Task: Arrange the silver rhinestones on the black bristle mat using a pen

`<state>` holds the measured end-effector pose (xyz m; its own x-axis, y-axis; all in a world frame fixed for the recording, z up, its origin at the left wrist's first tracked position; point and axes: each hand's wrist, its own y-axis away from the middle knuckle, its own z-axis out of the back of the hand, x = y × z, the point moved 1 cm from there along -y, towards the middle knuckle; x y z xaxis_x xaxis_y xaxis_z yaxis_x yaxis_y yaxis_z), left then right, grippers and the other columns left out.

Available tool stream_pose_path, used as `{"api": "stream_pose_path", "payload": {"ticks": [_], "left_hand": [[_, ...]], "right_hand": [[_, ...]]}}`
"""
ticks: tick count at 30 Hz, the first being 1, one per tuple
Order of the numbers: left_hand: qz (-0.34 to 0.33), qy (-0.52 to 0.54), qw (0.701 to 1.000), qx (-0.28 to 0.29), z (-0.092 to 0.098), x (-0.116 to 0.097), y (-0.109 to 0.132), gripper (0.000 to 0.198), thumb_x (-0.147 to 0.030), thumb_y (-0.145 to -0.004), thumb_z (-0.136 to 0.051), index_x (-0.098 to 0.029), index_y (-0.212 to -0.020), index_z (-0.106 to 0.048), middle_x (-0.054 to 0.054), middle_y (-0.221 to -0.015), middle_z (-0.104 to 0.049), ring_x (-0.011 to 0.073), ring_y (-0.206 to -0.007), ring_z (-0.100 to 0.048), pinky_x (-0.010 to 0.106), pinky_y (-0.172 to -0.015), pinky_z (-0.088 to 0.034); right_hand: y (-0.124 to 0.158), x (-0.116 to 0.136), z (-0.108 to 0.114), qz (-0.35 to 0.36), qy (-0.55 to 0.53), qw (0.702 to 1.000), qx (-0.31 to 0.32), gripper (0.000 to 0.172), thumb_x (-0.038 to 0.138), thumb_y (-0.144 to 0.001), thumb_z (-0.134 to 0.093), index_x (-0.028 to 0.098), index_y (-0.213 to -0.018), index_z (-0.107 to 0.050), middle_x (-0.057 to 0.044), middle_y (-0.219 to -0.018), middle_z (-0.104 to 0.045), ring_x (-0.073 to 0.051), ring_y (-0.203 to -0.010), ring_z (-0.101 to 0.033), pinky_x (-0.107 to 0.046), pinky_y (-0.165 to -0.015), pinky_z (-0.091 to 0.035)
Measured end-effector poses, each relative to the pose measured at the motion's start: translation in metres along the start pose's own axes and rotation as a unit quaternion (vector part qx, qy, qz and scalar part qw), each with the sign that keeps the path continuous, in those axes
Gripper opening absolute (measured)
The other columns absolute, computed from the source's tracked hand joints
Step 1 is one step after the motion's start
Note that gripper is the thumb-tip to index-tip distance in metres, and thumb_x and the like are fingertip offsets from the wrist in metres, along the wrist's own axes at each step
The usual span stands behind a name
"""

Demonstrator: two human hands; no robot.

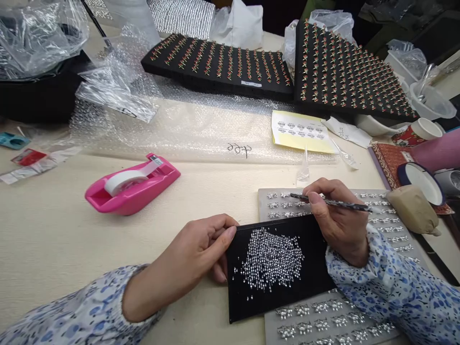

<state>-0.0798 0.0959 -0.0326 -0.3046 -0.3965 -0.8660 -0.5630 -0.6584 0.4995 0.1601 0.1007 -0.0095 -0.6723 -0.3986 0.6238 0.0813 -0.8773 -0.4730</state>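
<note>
My left hand point(201, 251) pinches the left edge of a black tray point(312, 268), thumb on top. A patch of small clear rhinestones point(273, 258) lies spread on it, with a few loose stones at its lower left. In my right hand point(338, 215) is a dark, speckled pen-like stick point(345, 205), held like a pencil. Its tip points left, at a silver jewellery piece point(285, 195) in the top row of a grey board point(263, 206). Rows of similar silver pieces point(319, 314) cover that board, partly hidden under the black tray and my right forearm.
A pink tape dispenser point(132, 187) stands to the left. Bubble wrap point(201, 129) lies across the back, under a label sheet point(300, 132). Two black foam boards point(219, 62) carry rows of small red-and-gold pieces. At right are a beige lump point(413, 208) and a paper cup point(419, 133).
</note>
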Motion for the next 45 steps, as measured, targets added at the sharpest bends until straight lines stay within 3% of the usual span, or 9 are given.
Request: {"api": "stream_pose_path", "payload": {"ticks": [13, 34, 42, 45], "left_hand": [[0.002, -0.002, 1.000, 0.000, 0.000, -0.001, 0.003, 0.031, -0.039, -0.091, -0.042, -0.013, -0.103, -0.052, 0.000, -0.058, -0.061, 0.0116, -0.046, -0.062, 0.015, -0.043, -0.049], [0.002, 0.002, 1.000, -0.004, -0.001, 0.001, 0.002, 0.031, -0.040, -0.091, -0.043, -0.013, -0.105, -0.052, 0.000, -0.059, -0.061, 0.0118, -0.046, -0.062, 0.016, -0.044, -0.050], [0.004, 0.001, 1.000, -0.001, -0.001, -0.001, 0.003, 0.031, -0.040, -0.091, -0.043, -0.013, -0.104, -0.053, 0.000, -0.058, -0.061, 0.0115, -0.046, -0.061, 0.015, -0.044, -0.050], [0.006, -0.001, 1.000, 0.000, 0.000, -0.002, 0.002, 0.030, -0.040, -0.090, -0.043, -0.014, -0.102, -0.053, -0.001, -0.058, -0.061, 0.0117, -0.046, -0.061, 0.015, -0.044, -0.050]], "right_hand": [[0.000, -0.003, 0.000, -0.009, -0.004, 0.999, 0.032, 0.007, 0.014, -0.080, -0.051, 0.017, -0.082, -0.057, -0.003, -0.078, -0.058, -0.015, -0.074, -0.058, -0.031, -0.064, -0.045], [0.001, 0.000, 0.001, -0.006, -0.002, 1.000, -0.002, 0.007, 0.015, -0.080, -0.052, 0.019, -0.082, -0.058, -0.002, -0.074, -0.059, -0.015, -0.072, -0.057, -0.032, -0.063, -0.045], [0.008, 0.005, 0.003, 0.006, -0.135, 0.990, -0.028, 0.012, 0.013, -0.079, -0.048, 0.018, -0.077, -0.058, -0.001, -0.066, -0.055, -0.015, -0.064, -0.055, -0.033, -0.057, -0.044], [0.012, 0.003, 0.006, 0.023, -0.181, 0.983, 0.013, 0.013, 0.013, -0.079, -0.046, 0.018, -0.075, -0.057, -0.001, -0.062, -0.051, -0.013, -0.055, -0.050, -0.031, -0.051, -0.041]]}}
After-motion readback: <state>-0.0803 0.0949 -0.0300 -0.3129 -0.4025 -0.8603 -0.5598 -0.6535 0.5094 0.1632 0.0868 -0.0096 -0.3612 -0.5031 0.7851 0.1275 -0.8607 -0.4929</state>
